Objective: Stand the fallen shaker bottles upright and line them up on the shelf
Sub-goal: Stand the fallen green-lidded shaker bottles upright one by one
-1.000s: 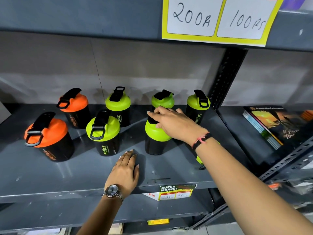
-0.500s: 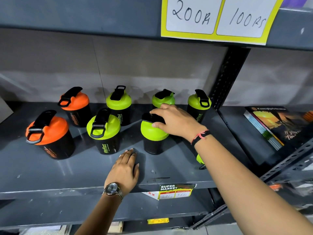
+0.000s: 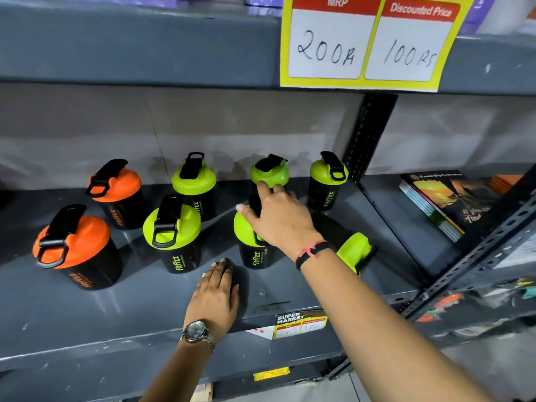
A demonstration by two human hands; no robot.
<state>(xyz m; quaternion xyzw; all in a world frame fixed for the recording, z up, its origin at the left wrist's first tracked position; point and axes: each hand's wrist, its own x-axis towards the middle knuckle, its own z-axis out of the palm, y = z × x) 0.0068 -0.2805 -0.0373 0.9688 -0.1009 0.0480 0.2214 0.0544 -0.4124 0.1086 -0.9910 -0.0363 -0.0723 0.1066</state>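
Several black shaker bottles stand on the grey shelf (image 3: 87, 314). Two have orange lids (image 3: 72, 245) (image 3: 116, 184); the others have green lids (image 3: 171, 227) (image 3: 194, 178) (image 3: 271, 172) (image 3: 327, 172). My right hand (image 3: 281, 219) grips the lid of an upright green-lidded bottle (image 3: 255, 256) in the front row. One green-lidded bottle (image 3: 352, 250) lies on its side behind my right wrist, partly hidden by it. My left hand (image 3: 214, 297) lies flat on the shelf near its front edge, holding nothing.
A perforated black upright post (image 3: 368, 134) bounds the shelf on the right. Beyond it lies a stack of books (image 3: 446, 201). A yellow price sign (image 3: 368, 42) hangs from the shelf above. A small price tag (image 3: 300, 324) sits on the front edge.
My right hand has slid the upright green-lidded bottle a little to the left, closer to the front row. The fallen bottle behind my wrist shows more. My left hand has stayed put.
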